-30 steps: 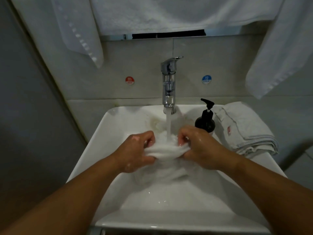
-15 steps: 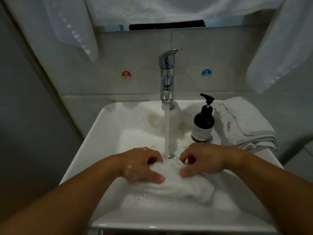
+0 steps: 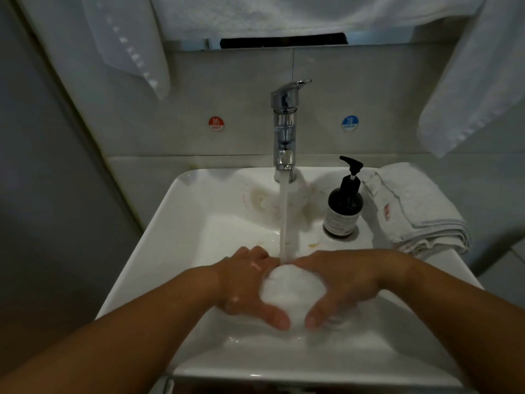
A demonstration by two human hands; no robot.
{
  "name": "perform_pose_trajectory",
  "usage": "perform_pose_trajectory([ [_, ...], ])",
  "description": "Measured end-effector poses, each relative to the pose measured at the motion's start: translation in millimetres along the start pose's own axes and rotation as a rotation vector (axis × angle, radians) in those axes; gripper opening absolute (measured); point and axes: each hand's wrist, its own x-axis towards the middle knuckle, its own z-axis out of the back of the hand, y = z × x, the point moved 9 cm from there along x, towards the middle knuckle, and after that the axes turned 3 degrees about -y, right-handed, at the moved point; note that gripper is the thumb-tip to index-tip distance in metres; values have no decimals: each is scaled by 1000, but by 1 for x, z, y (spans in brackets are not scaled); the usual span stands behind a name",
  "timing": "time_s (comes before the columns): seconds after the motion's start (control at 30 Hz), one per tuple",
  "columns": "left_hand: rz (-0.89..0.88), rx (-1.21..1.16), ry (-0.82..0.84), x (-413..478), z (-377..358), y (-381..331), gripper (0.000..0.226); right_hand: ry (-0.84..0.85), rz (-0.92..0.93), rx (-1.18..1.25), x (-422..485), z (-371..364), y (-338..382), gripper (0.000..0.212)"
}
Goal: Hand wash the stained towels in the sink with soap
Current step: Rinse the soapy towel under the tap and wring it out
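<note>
Squeezing balled white towel (image 3: pixel 289 297) over near sink (image 3: pixel 181 223), left hand (image 3: pixel 244 285) and right hand (image 3: pixel 346 280) fingers curled round it, thumbs near side; tap (image 3: pixel 284 129) water hitting its far edge.

The faucet (image 3: pixel 284 123) stands at the back middle of the sink (image 3: pixel 176 223). Its stream falls onto the towel (image 3: pixel 292 291), held low in the basin between the left hand (image 3: pixel 244 285) and the right hand (image 3: pixel 346 277). The soap bottle (image 3: pixel 344 206) sits right of the faucet, with the folded towel (image 3: pixel 412 211) just beside it on the sink's right edge. Hanging towels (image 3: pixel 284 15) drape above, behind the faucet.
</note>
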Motion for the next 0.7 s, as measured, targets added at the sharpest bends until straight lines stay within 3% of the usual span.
perform_pose_trajectory([
  [0.1, -2, -92, -57, 5, 3, -5, 90, -115, -57, -178, 17, -11, -7, 107],
  [0.23, -6, -266, -159, 4, 21, 8, 54, -232, -14, 35, 20, 3, -8, 77],
  [0.33, 108, -323, -174, 5, 27, 25, 48, -277, -17, 236, 21, 15, -17, 50],
  [0.43, 129, -310, -198, 2, 34, 32, 42, -376, -35, 122, 17, 27, -15, 34],
  [0.5, 113, -261, -211, -1, 36, 31, 49, -413, -41, -6, 12, 29, -11, 54],
  [0.6, 164, -201, -136, 0, 14, 27, 87, -288, -56, -23, 18, 5, -12, 120],
  [0.7, 143, -84, -159, 10, -3, 16, 97, -304, -95, -146, 30, -11, -15, 143],
])
